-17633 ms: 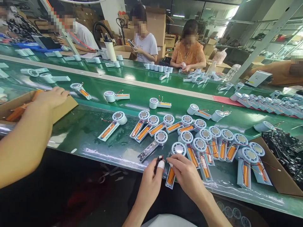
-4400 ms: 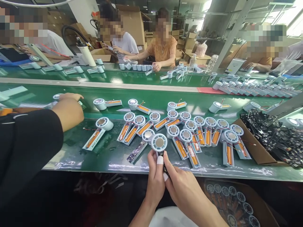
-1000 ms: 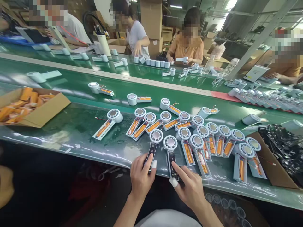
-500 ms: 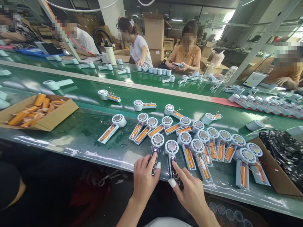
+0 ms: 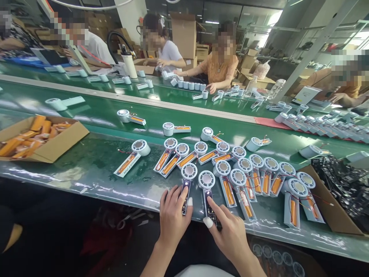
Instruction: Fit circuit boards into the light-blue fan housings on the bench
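Observation:
Two open handheld fans, each with a dark circuit board in its handle, lie side by side near the front edge of the bench. On the left fan [image 5: 189, 171], the index finger of my left hand [image 5: 174, 211] presses the board while the thumb rests along the handle's right side. My right hand [image 5: 229, 227] has its index finger on the board of the right fan [image 5: 206, 179], its white-covered thumb at the lower left of that handle. A small light glows on each board. Around them lie several fans [image 5: 227, 188] with orange batteries and thin wires in their open handles.
A cardboard box of orange batteries [image 5: 57, 148] stands at left, a box of dark circuit boards [image 5: 325, 207] at right. Several fans lie on the green conveyor [image 5: 150, 104] beyond. Across it, co-workers sit behind a row of fans [image 5: 191, 85]. Clear round parts [image 5: 276, 257] show below the bench.
Both my hands keep their places on the two fans. Across the conveyor, the co-worker in orange no longer holds a fan up and now stretches an arm toward the neighbour in white.

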`<state>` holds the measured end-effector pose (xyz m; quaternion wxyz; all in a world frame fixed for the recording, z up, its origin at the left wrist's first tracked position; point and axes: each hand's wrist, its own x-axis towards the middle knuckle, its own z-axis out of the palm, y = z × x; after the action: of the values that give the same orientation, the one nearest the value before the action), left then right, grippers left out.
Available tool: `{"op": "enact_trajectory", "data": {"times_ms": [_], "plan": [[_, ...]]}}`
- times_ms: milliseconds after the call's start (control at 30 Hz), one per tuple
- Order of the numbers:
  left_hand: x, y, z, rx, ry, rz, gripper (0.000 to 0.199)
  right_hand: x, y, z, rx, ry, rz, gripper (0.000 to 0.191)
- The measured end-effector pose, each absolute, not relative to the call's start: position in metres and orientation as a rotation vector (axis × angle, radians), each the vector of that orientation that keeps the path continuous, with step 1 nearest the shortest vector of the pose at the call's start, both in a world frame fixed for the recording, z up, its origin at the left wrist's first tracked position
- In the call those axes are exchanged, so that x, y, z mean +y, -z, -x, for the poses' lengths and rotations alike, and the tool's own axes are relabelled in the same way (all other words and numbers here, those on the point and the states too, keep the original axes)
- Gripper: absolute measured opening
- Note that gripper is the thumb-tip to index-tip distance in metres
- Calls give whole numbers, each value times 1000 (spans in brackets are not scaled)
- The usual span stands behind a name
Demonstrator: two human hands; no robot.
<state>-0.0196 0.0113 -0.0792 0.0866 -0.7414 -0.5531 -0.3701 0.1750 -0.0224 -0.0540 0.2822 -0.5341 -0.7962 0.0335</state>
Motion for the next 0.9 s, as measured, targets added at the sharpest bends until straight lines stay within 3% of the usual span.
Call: {"op": "enact_trajectory", "data": {"times_ms": [900], "plan": [[12, 82, 20, -1651, 1116, 2208, 37, -22, 53, -175, -2134, -109, 1439, 49]]}}
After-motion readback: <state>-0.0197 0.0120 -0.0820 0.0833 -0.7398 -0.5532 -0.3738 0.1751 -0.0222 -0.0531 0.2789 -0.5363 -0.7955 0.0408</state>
